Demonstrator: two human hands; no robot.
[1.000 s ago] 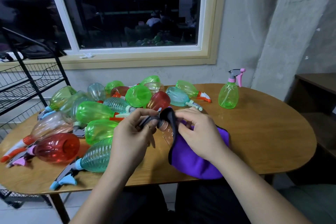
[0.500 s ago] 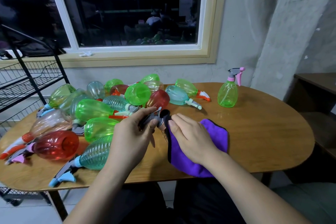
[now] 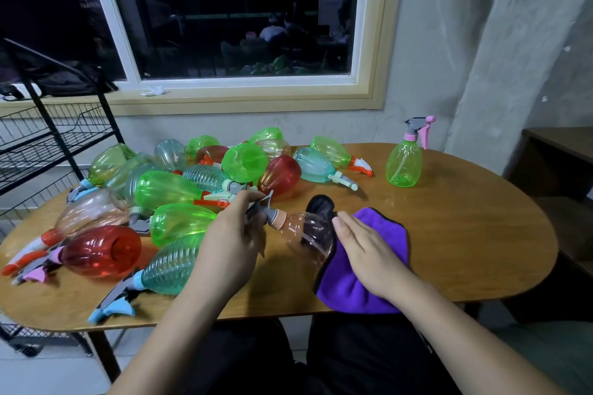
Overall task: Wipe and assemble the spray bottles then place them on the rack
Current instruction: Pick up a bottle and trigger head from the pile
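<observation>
Hands are shown mid-wipe at a wooden table [image 3: 465, 234]. A clear pinkish spray bottle [image 3: 305, 231] is held on its side near the front edge, its grey trigger head clasped in the curled fingers of the left hand [image 3: 234, 244]. The right hand [image 3: 369, 250] is laid flat, fingers straight, pressing a purple cloth [image 3: 353, 292] against the bottle's lower body. A second ago the cloth was bunched over the neck. That part is now uncovered, so this wipe is judged nearly done. On the left, a pile of bottles [image 3: 167, 189] crowds the hand. The cloth overhangs the near edge, and bare tabletop is left towards an upright green bottle [image 3: 403, 167]. The wire rack [image 3: 48, 138] stands beyond the table's left end.
</observation>
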